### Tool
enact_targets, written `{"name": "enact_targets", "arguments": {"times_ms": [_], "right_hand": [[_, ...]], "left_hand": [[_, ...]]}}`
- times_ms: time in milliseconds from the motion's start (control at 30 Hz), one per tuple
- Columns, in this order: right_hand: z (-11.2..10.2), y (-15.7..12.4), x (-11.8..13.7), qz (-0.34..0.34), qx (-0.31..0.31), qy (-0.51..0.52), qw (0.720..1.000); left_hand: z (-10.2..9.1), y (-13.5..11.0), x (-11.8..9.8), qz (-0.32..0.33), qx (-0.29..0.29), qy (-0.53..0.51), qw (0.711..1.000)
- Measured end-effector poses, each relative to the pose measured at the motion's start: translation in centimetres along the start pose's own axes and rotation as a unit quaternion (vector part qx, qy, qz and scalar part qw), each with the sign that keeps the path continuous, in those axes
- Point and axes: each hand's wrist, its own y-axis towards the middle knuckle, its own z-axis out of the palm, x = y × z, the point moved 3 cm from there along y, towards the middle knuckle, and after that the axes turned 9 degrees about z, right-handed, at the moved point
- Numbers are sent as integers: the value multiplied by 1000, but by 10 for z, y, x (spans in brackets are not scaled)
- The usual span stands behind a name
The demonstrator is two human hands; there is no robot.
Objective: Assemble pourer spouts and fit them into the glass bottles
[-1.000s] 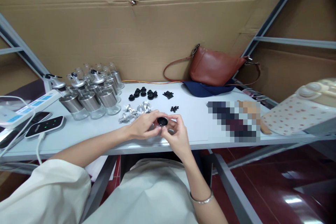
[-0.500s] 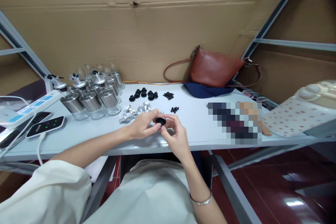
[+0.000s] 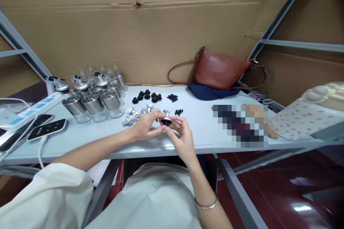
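Between my two hands, above the front of the table, a pourer spout [image 3: 167, 119] stands upright with its silver top up and a ribbed black stopper below. My left hand [image 3: 146, 127] pinches it from the left with thumb and fingers. From the right, my right hand [image 3: 184, 140] grips it too, thumb at the black underside. Just behind my left hand lies a pile of loose silver spouts [image 3: 131, 118]. Farther back are several black stoppers [image 3: 147, 96], a heap of flat black pieces [image 3: 172, 97] and some tiny black caps [image 3: 178, 112].
Glass bottles with steel sleeves [image 3: 92, 105] stand at the left, some topped with spouts. A power strip [image 3: 34, 109] and a black charging pad [image 3: 47, 129] lie beside them. At the right are a brown bag [image 3: 220, 69], a navy cap [image 3: 212, 92] and a dotted container [image 3: 309, 114].
The piece in my hands has tipped upright, so its silver top now shows above the black stopper. My right hand has shifted slightly; the things on the table stay put.
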Motion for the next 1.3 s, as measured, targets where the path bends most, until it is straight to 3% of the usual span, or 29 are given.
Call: {"name": "enact_targets", "arguments": {"times_ms": [233, 433, 533, 633, 767, 800, 1000, 1167, 1300], "right_hand": [[-1, -2, -5, 43, -16, -35, 998], [-16, 13, 9, -31, -66, -158, 985], [-36, 40, 28, -92, -96, -311, 941], [-57, 80, 41, -71, -90, -441, 890], [-67, 128, 34, -19, 1, -656, 755], [-67, 136, 29, -10, 25, -672, 740], [-68, 146, -6, 17, 117, -701, 703], [-73, 143, -13, 18, 126, -708, 694], [-76, 145, -16, 14, 134, -708, 693]], "left_hand": [[4, 0, 2, -36, 46, -16, 998], [4, -1, 2, -83, 28, -18, 996], [3, -1, 3, -110, 32, -10, 993], [5, 0, 3, -116, 46, -20, 992], [7, 1, 1, -118, 38, -42, 991], [7, 1, 1, -119, 32, -48, 991], [7, 0, 0, -102, 33, -47, 993], [8, 1, 2, -123, 32, -53, 990], [9, -1, 4, -181, 11, -115, 977]]}}
